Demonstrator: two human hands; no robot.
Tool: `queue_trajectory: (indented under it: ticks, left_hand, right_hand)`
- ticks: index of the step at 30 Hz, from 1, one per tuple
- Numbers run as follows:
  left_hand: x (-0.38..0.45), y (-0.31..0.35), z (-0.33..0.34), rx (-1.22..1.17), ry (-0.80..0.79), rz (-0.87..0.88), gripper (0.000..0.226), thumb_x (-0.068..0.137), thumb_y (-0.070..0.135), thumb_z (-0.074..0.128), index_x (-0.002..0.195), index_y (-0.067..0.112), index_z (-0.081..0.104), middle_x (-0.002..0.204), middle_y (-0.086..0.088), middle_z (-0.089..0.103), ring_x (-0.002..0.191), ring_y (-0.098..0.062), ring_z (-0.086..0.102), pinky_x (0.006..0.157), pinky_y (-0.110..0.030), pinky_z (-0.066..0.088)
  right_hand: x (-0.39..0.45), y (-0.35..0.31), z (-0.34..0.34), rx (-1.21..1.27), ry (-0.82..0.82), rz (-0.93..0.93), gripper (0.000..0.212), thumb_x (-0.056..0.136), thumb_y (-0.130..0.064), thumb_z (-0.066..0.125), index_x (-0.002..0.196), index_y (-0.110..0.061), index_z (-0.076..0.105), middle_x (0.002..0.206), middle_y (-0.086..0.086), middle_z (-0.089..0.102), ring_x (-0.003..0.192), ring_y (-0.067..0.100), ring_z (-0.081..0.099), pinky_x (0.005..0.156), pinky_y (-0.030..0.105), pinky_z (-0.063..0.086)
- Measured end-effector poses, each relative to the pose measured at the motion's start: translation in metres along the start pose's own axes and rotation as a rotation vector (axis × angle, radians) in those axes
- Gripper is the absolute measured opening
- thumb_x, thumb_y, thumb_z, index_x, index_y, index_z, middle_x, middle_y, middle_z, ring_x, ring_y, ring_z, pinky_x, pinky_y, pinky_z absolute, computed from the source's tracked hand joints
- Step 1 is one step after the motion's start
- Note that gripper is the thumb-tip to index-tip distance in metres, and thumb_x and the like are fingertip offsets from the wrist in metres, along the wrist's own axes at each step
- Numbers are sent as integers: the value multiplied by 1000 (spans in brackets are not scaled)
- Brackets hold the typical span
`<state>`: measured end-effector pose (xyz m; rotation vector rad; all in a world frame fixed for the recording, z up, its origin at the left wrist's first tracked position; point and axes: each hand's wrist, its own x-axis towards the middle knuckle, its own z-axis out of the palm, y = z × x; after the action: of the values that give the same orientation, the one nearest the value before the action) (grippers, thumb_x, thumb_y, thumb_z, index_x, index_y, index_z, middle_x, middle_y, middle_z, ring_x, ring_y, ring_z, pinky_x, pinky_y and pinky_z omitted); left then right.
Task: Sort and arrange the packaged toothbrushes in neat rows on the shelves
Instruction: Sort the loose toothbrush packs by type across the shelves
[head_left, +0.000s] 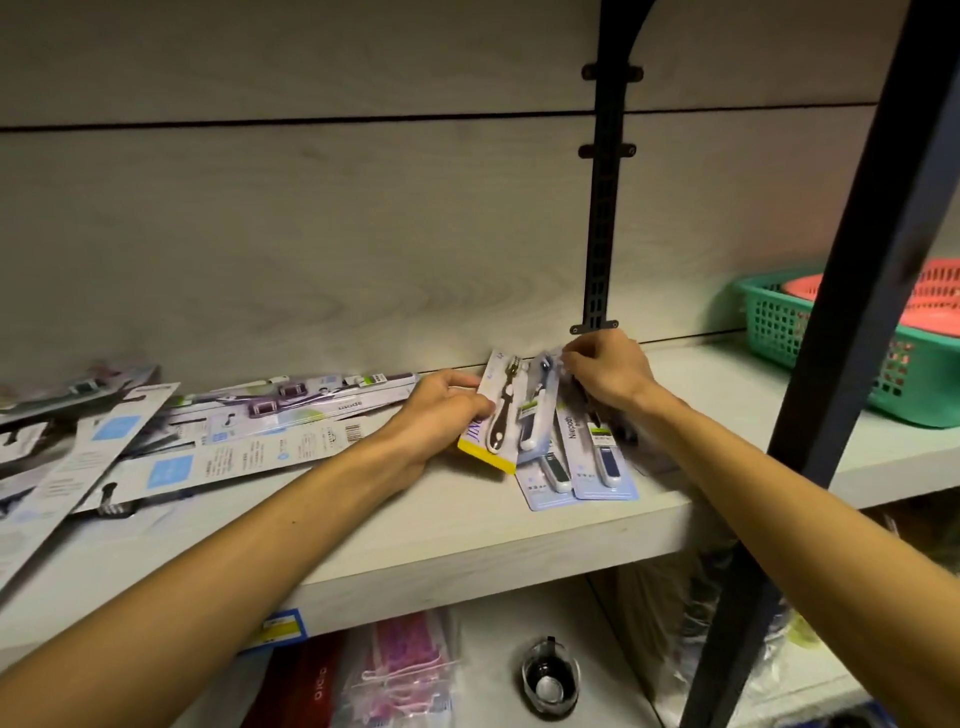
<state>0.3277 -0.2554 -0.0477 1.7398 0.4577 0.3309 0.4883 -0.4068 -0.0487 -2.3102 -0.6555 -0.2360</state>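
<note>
On the pale wooden shelf (467, 525) lie several packaged toothbrushes. My left hand (441, 410) grips the left edge of a yellow-edged pack (496, 415) with a dark-handled brush. My right hand (608, 369) pinches the top of a light blue pack (540, 410) that overlaps it. Two more light blue packs (587, 457) lie fanned under these, near the shelf's front edge. A loose, untidy heap of long white and grey packs (171, 441) covers the shelf's left part.
A black metal upright (602, 208) runs up the back panel just behind my right hand. A thick dark post (852, 322) crosses the right foreground. A green basket (810, 343) with a pink one inside stands at the far right. Pink packaged goods (405, 660) and a small dark jar (550, 675) sit on the shelf below.
</note>
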Motion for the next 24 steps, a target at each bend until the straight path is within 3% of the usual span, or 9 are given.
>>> queue_trajectory:
  ticks: [3, 5, 10, 13, 15, 19, 21, 24]
  left_hand:
    - [0, 0, -1, 2, 38, -6, 30, 89, -2, 60, 116, 12, 59, 91, -5, 73, 64, -14, 68, 54, -21, 51]
    - [0, 0, -3, -7, 74, -7, 33, 89, -5, 57, 118, 10, 60, 88, -6, 71, 65, -16, 66, 54, -20, 51]
    - [-3, -1, -12, -66, 167, -22, 31, 88, -6, 52, 112, 10, 63, 82, -8, 68, 51, -10, 64, 43, -15, 47]
    - [-5, -3, -17, -52, 171, -37, 33, 88, -5, 52, 116, 9, 64, 94, -12, 73, 63, -17, 65, 48, -18, 51]
    - [-5, -6, -19, -50, 178, -39, 35, 88, -3, 54, 119, 9, 64, 102, -15, 74, 66, -18, 66, 51, -19, 52]
    - [-4, -9, -28, -40, 251, -13, 32, 88, 2, 57, 116, 15, 66, 93, -7, 72, 58, -8, 64, 44, -14, 45]
    - [-5, -11, -35, -44, 289, 18, 31, 88, 2, 57, 114, 16, 67, 92, -4, 73, 61, -7, 65, 46, -15, 46]
    - [-8, -13, -47, -38, 365, 90, 30, 87, -2, 54, 109, 14, 67, 83, 2, 73, 60, -2, 63, 54, -15, 49]
  right_hand:
    - [-5, -5, 4, 61, -86, 1, 47, 91, -61, 54, 93, -18, 73, 86, 0, 71, 81, 22, 66, 69, 33, 48]
    - [-10, -7, 10, -13, -155, -9, 50, 83, -68, 60, 96, -21, 70, 88, -3, 69, 82, 20, 64, 72, 34, 50]
    - [-9, -2, 4, 64, -173, 28, 21, 86, -35, 67, 83, -14, 67, 74, 2, 65, 70, 22, 61, 60, 30, 42]
    - [-4, -2, 0, 134, -199, 56, 17, 88, -23, 63, 75, -10, 62, 68, 3, 60, 72, 26, 58, 59, 29, 40]
    - [-1, -3, 1, 128, -244, 60, 18, 90, -20, 60, 87, -3, 64, 75, 8, 61, 78, 29, 60, 67, 30, 44]
    - [0, -12, 3, -54, -350, 24, 15, 92, -20, 52, 100, -8, 58, 102, 13, 63, 96, 32, 60, 76, 32, 45]
    - [-5, -20, 7, -150, -314, 1, 14, 92, -21, 51, 102, -12, 55, 116, 14, 60, 104, 34, 57, 82, 36, 45]
    - [-14, -39, 16, -278, -124, -118, 39, 93, -30, 53, 128, -13, 54, 138, 13, 49, 128, 38, 44, 103, 49, 39]
